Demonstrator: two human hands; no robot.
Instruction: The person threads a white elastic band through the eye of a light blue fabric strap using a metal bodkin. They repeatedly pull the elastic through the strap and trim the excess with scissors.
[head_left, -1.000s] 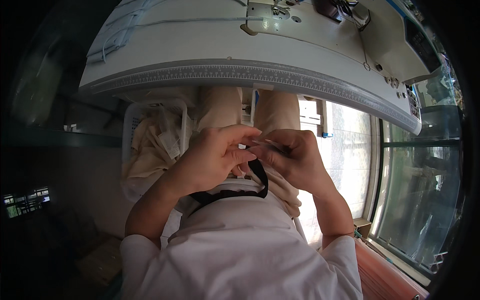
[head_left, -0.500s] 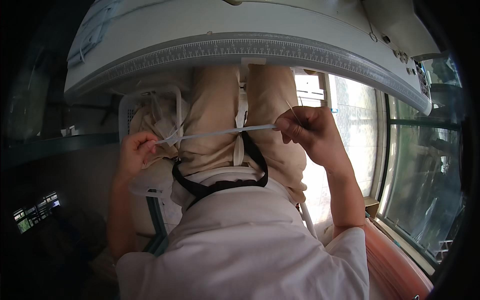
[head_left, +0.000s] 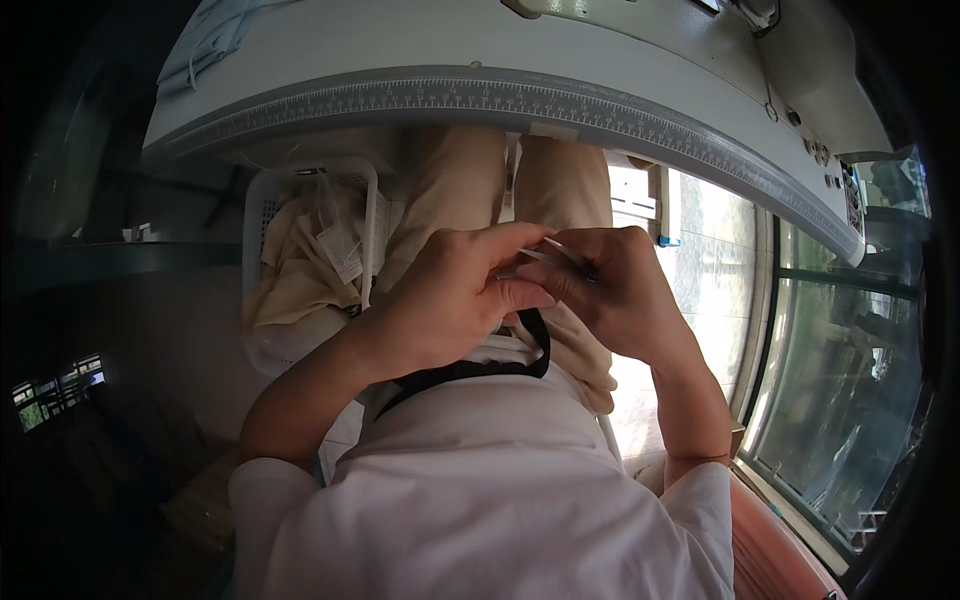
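Note:
My two hands meet in front of my lap. A narrow whitish strip (head_left: 547, 259) runs between the fingers, mostly hidden by them. My left hand (head_left: 455, 285) pinches it with thumb and forefinger. Curled close against it, my right hand (head_left: 625, 285) is closed with the strip at its fingertips. A thin metal tool (head_left: 578, 266), possibly tweezers, lies in the right hand's grip; its full shape is covered by the fingers.
Ahead is a pale sewing-machine table (head_left: 400, 40) with a ruler along its edge (head_left: 440, 95). A white plastic basket (head_left: 372, 215) on the left holds beige cloth (head_left: 300, 270) and a clear bag. Light blue fabric (head_left: 215, 50) lies at the table's far left.
The strip was stretched straight between my hands held apart. My left hand has moved right to meet my right hand, and the strip is now gathered between them.

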